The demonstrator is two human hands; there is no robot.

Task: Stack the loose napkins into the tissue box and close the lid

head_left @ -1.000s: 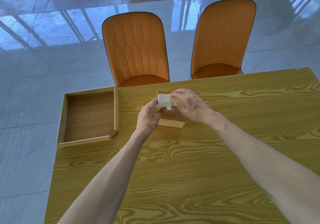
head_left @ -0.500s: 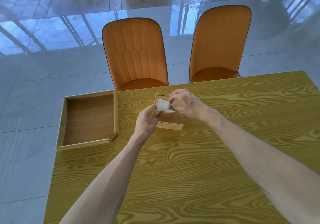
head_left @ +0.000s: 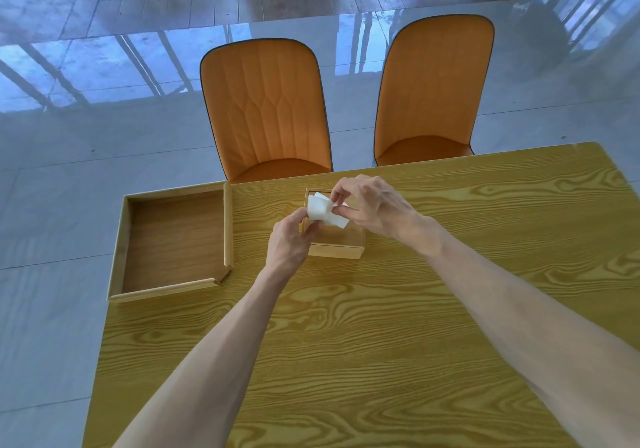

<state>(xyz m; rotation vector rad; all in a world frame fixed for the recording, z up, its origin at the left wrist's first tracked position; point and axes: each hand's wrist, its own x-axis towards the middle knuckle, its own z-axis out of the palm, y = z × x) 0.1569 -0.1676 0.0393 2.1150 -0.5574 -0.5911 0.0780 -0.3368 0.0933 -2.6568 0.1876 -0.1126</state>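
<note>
Reaching forward over the yellow wood-grain table [head_left: 363,361], both bare forearms are being extended toward its far edge, converging above the small square light-wood tissue box [head_left: 341,241]. The left hand [head_left: 289,241] is being held with its back toward the camera, knuckles up, its thumb and fingers pressed together on the near-left corner of the white folded paper napkin [head_left: 323,213]. The right hand [head_left: 372,205] is being angled in from the right, wrist raised, its thumb and forefinger pinching the napkin's right edge while the other fingers are being kept curled above it.

The napkin is being held between the two hands just over the box's open top, tilted, with its long axis running from upper left to lower right and one corner pointing down-right toward the box interior. A second white layer is showing behind it; whether this is a separate napkin cannot be told.

The box is standing near the table's far edge. The wide shallow wooden tray [head_left: 173,243] is lying well to its left, overhanging the table's left side. Two orange upholstered chairs [head_left: 266,108] are standing beyond the table.
</note>
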